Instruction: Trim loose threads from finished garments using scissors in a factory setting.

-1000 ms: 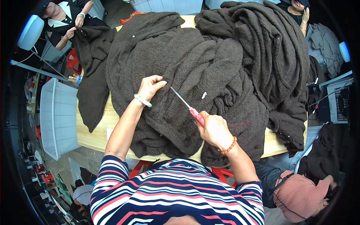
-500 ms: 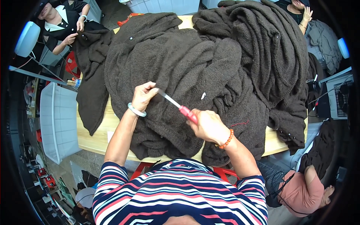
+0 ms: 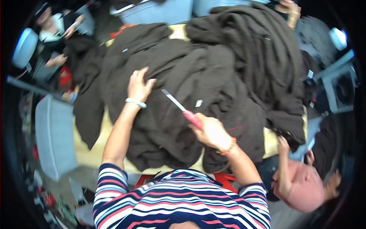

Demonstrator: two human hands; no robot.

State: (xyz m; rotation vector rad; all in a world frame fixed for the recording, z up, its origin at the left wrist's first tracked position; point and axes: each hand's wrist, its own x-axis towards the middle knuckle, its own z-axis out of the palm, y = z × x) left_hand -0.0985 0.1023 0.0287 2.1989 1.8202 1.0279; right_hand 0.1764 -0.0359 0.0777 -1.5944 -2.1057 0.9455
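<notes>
Under our left grip (image 3: 140, 87), spread wide, dark cloth (image 3: 160, 128); right of that grip, we clasp red-handled tool (image 3: 191, 118) in right grip (image 3: 212, 133), tip (image 3: 164, 92) near left grip.

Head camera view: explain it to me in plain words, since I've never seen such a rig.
There is no machine here; a person in a striped shirt works with two bare hands. Every picture comes from one wide fisheye camera worn on the person's head, looking down, so straight edges bend toward the rim. Dark brown fabric lies heaped on a light wooden table. The right hand holds a tool with a pink handle and a slim metal end. The left hand is open over the fabric; I can make out nothing in it. Other people are nearby, one in pink at lower right. The latest picture is blurred, so fine details are lost.
</notes>
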